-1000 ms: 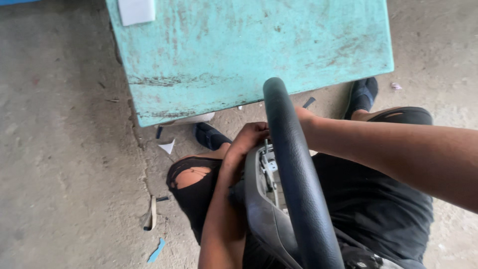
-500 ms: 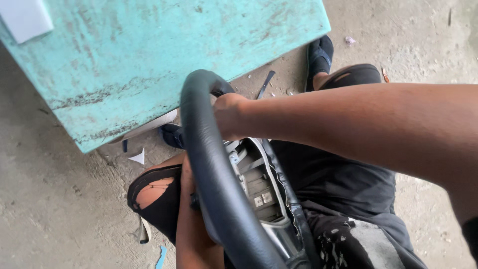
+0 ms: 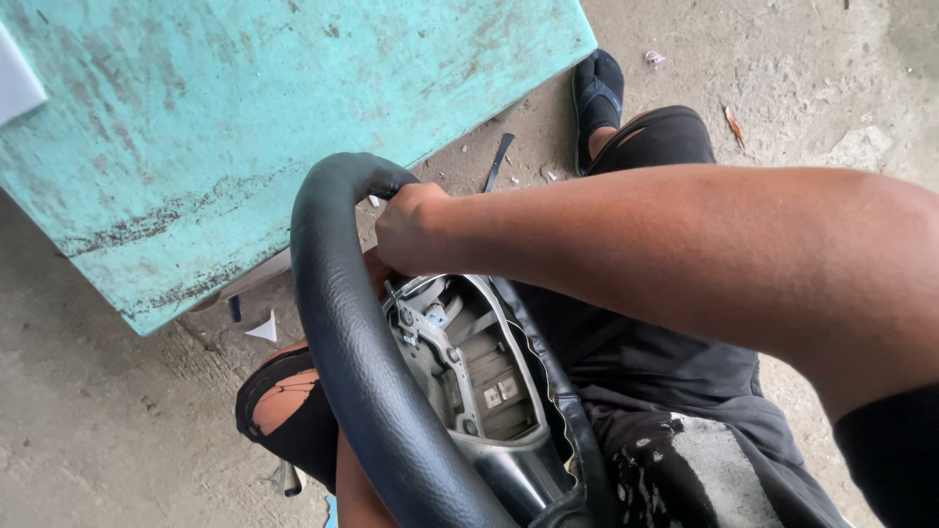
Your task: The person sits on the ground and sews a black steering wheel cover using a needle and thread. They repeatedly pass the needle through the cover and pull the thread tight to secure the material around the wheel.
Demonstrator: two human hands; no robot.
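Note:
A black steering wheel (image 3: 344,342) stands tilted on my lap, its back toward me, with the grey metal hub (image 3: 469,372) and its brackets exposed. My right hand (image 3: 416,230) reaches across from the right and is closed in a fist on the inner side of the rim's top. Most of my left hand is hidden behind the rim. Only my left forearm (image 3: 354,489) shows below, rising behind the wheel and holding it from the far side. A wavy black edge of the cover (image 3: 548,381) runs along the hub's right side.
A worn turquoise table top (image 3: 245,127) fills the upper left, with a white object (image 3: 15,83) at its left edge. Below is a concrete floor (image 3: 88,430) with small scraps. My black sandal (image 3: 597,93) and torn black trousers (image 3: 284,411) are visible.
The view has swung left and closer to the wheel. My right hand has slid along the rim's top, and the wheel has turned so more of the hub faces me.

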